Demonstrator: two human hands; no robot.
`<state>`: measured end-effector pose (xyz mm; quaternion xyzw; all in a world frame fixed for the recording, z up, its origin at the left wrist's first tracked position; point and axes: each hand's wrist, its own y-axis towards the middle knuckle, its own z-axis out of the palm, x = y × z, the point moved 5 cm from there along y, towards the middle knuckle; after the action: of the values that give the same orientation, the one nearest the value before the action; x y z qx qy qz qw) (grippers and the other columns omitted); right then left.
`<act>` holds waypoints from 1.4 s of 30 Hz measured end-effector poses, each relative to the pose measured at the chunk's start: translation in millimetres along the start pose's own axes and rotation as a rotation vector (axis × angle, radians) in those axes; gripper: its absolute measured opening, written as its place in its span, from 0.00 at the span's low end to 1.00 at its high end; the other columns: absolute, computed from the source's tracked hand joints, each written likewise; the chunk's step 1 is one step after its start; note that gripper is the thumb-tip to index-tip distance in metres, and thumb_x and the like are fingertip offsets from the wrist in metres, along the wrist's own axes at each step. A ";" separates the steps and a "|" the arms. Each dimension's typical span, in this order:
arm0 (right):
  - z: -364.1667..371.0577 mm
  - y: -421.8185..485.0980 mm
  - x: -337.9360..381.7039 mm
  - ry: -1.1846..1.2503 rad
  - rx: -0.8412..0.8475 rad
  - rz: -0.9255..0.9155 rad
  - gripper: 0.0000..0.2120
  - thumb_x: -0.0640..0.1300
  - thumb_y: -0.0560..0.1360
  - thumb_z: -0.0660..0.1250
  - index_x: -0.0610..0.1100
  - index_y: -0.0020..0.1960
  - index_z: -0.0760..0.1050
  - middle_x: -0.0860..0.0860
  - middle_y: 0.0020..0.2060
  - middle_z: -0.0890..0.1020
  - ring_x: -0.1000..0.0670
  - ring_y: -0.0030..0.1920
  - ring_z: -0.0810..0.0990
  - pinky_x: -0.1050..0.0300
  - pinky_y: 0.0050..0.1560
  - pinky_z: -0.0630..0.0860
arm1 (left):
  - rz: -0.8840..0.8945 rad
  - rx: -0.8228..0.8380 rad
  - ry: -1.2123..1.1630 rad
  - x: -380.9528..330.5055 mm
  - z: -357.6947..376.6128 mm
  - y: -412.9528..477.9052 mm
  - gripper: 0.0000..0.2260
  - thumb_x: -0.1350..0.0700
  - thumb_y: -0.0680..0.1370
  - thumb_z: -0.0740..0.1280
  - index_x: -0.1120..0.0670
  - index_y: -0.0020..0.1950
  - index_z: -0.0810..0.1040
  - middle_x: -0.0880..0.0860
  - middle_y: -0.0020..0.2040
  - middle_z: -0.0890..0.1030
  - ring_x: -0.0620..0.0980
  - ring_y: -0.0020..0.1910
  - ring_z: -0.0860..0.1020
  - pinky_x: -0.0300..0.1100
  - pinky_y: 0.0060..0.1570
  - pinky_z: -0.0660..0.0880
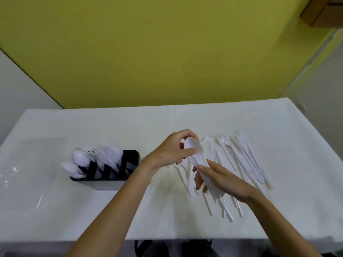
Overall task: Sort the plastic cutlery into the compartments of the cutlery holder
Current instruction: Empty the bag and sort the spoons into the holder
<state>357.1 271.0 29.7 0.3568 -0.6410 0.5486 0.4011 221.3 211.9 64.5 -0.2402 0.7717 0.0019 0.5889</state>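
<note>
Mid bench [167, 219], the right hand [222, 179] has its grip curled round a bunch of white spoons [194, 146] by the handles. The left hand [170, 151] has its grip pinching the top bowl. Forks [241, 154] lie toward the right edge, the black cutlery holder [132, 155] toward the left.

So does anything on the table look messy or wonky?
A little. The spoons in the left end of the black holder lean far out over its rim instead of standing up. The forks on the table lie in a loose fan. Nothing looks broken or spilled.
</note>
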 end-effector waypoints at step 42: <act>248.2 134.3 119.6 -0.598 -0.478 -0.287 0.06 0.48 0.76 0.68 0.50 0.43 0.72 0.57 0.34 0.76 0.56 0.36 0.75 0.69 0.36 0.68 | -0.056 -0.644 -0.837 194.9 -171.2 -158.0 0.26 0.43 0.83 0.43 0.51 0.59 0.79 0.48 0.56 0.83 0.43 0.59 0.78 0.37 0.56 0.73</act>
<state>155.4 42.6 63.1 0.4832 -0.7824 0.1947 0.3413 87.6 -48.6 -16.2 -0.4082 0.4242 0.3188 0.7429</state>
